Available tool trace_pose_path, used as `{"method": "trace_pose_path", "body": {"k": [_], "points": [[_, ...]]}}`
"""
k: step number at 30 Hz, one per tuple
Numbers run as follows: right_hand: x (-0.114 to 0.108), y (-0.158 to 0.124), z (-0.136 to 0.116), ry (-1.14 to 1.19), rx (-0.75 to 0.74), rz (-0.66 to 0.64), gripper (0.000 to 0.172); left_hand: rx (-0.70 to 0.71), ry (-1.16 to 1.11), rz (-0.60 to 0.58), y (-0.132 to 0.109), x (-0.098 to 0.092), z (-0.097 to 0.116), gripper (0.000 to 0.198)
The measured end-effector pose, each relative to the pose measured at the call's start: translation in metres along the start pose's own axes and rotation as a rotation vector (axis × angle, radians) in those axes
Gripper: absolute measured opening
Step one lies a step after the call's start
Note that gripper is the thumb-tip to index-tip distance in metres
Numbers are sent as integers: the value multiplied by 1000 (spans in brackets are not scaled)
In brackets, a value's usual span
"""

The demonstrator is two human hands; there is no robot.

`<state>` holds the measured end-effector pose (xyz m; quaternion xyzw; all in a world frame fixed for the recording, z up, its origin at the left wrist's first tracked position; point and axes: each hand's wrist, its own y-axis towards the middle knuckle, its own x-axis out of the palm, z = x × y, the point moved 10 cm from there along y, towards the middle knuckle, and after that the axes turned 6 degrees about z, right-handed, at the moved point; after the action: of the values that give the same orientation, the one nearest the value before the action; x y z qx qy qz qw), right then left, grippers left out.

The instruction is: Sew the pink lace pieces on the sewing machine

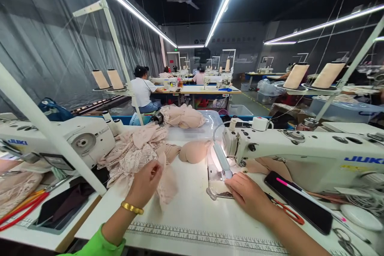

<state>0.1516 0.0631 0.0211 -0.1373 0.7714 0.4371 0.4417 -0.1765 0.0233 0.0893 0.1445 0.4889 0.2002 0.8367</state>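
Observation:
My left hand [147, 182], with a gold bangle at the wrist, is closed on beige lace fabric [168, 184], which hangs slightly blurred beside the fingers. A larger heap of lace pieces [135, 148] lies just behind that hand. My right hand [244, 193] rests by the needle area of the white sewing machine [288, 148], fingers bent and pressed together. Whatever is under its fingertips is hidden. A lit lamp [221, 156] shines on the metal needle plate [214, 176]. Left of the lamp, smooth beige moulded cups [194, 152] lie on the table.
Beside my right forearm lie a black phone [300, 200], a pink-and-white pen [312, 200] and orange-handled scissors [289, 212]. A ruler strip [207, 238] runs along the front edge. A second machine [75, 140] stands left; a thread-stand pole [54, 132] slants before it. Another person [145, 90] sits ahead.

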Motion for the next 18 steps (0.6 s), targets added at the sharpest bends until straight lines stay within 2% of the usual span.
{"method": "trace_pose_path", "body": {"k": [3, 5, 7, 9, 11, 13, 15, 18], "points": [[-11, 7, -9, 112, 45, -2, 24, 68, -137, 2, 5, -13, 38, 34], [-16, 10, -7, 221, 130, -4, 24, 250, -217, -60, -9, -4, 83, 29], [-16, 9, 1, 328, 249, -27, 24, 486, -247, -232, -41, 26, 128, 19], [-13, 4, 11, 430, 373, -54, 24, 686, -224, -467, -83, 64, 158, 8], [-11, -3, 19, 512, 478, -63, 24, 797, -202, -632, -114, 90, 167, 7], [-12, -8, 24, 558, 549, -65, 24, 793, -229, -660, -118, 98, 164, 9], [-12, -10, 24, 554, 587, -71, 23, 716, -274, -578, -100, 94, 155, 15], [-10, -2, 19, 473, 572, -83, 22, 615, -284, -364, -60, 83, 140, 21]]}}
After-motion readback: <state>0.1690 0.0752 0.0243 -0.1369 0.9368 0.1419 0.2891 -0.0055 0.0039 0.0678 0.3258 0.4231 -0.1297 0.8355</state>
